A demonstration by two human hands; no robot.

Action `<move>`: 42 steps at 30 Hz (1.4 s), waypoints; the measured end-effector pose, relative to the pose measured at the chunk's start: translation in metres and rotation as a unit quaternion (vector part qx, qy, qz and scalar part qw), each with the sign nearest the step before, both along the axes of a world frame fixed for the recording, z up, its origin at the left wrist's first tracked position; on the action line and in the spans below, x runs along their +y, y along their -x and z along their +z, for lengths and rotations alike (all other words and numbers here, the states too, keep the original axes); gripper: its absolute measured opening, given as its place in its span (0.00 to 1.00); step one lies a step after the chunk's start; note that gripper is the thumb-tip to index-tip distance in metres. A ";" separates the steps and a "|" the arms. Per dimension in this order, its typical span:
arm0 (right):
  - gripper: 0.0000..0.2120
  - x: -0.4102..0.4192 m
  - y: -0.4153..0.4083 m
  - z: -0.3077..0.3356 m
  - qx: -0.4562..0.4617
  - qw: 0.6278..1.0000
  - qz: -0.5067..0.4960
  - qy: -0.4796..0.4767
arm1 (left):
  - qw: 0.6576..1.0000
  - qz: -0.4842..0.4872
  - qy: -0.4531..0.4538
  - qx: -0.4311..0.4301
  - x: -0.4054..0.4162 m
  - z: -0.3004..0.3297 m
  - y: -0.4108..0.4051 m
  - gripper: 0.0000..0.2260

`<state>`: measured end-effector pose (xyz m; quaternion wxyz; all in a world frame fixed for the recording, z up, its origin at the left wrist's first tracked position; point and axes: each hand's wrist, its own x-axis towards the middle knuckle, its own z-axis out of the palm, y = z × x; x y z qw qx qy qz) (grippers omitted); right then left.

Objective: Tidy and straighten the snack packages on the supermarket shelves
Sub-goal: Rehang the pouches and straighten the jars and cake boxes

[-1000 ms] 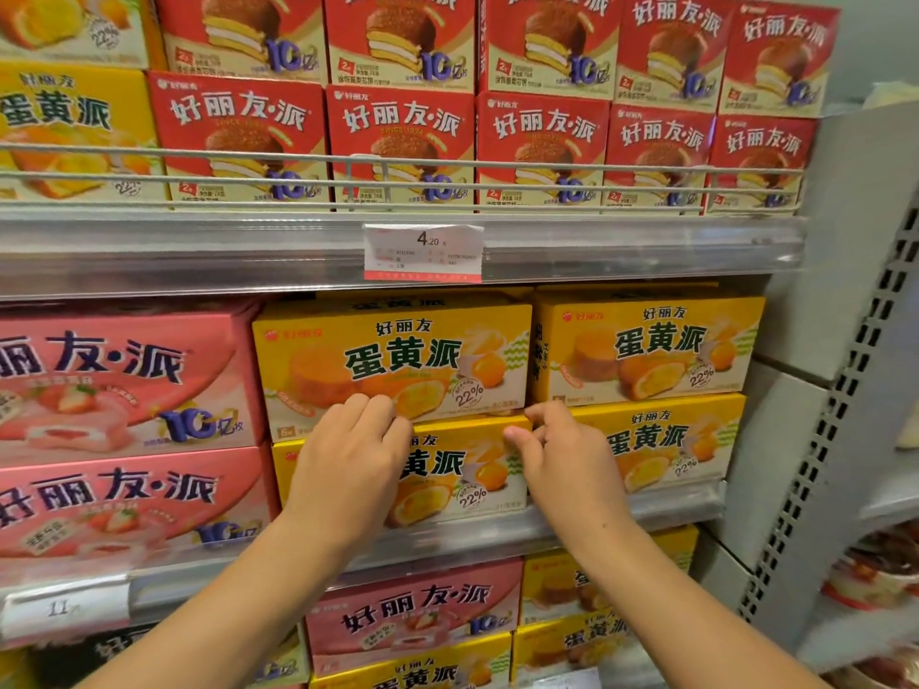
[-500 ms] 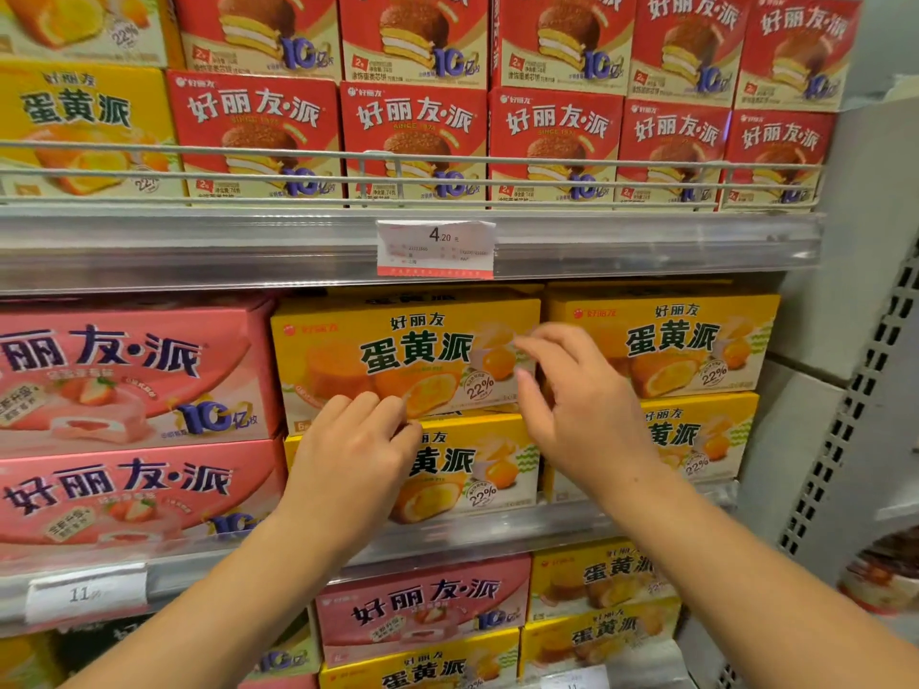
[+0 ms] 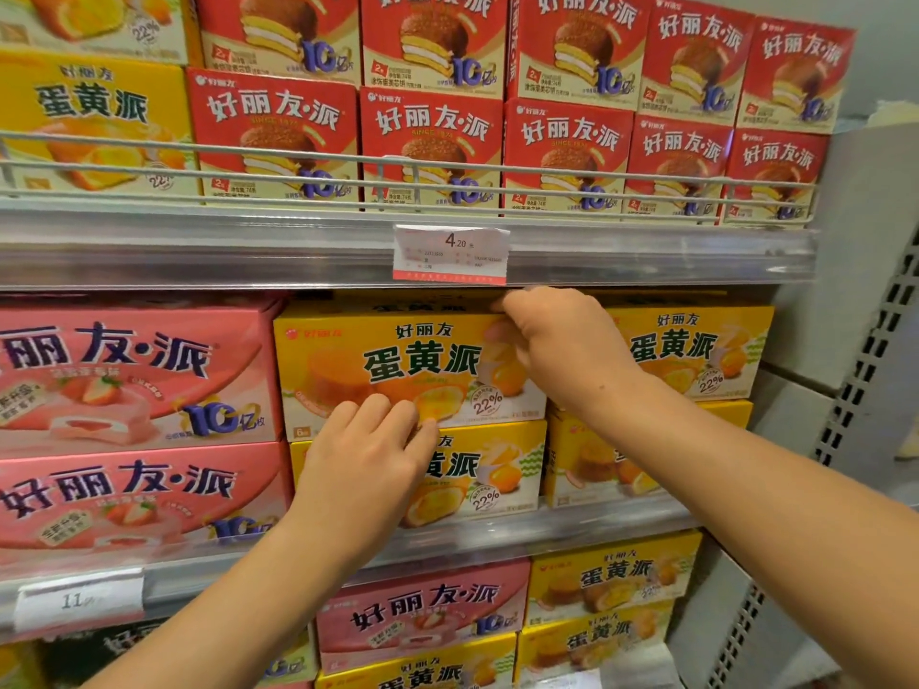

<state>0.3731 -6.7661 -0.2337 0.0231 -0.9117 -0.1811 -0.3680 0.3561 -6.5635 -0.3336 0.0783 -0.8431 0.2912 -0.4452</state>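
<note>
- Left hand [image 3: 365,469]: nearest the camera, at the seam between the upper yellow box [image 3: 398,363] and the lower yellow box [image 3: 497,469] in the middle stack. The fingers lie loosely bent against the box fronts; the grip clamps on nothing.
- Right hand [image 3: 562,340]: higher and to the right, at the top right corner of the upper yellow box. The fingers hook over the top edge with the thumb on the front face, so the grip is closed on that box.
- Middle shelf rail [image 3: 621,519]: runs just below the lower yellow box and marks the near limit of the row.
- Right yellow boxes [image 3: 696,350]: a second stack of two, touching the middle stack; fronts look roughly flush.
- Pink boxes [image 3: 124,380]: two stacked on the left, touching the yellow stack, faces forward.
- Upper shelf edge [image 3: 199,251]: carries a price tag [image 3: 450,253] and sits just above the upper yellow box, leaving little room to lift; sliding in or out is the freer direction.
- Red boxes [image 3: 430,141]: farthest, behind a wire guard, in even rows.
- Progress, as a judgement: most rows appear orderly; the middle yellow stack is being squared and remains unfinished; lower shelves are only partly visible.
</note>
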 end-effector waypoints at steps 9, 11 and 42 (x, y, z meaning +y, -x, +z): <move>0.15 -0.003 0.008 -0.004 0.005 1.000 0.020 -0.006 | 0.999 -0.052 -0.012 -0.006 -0.008 0.002 -0.001 0.05; 0.15 -0.027 0.019 -0.010 -0.023 0.998 0.061 -0.018 | 0.997 -0.081 -0.003 -0.010 -0.022 0.002 0.001 0.05; 0.25 -0.222 -0.024 0.005 0.063 0.992 0.106 -0.008 | 0.999 0.001 0.042 0.029 -0.219 -0.005 -0.013 0.09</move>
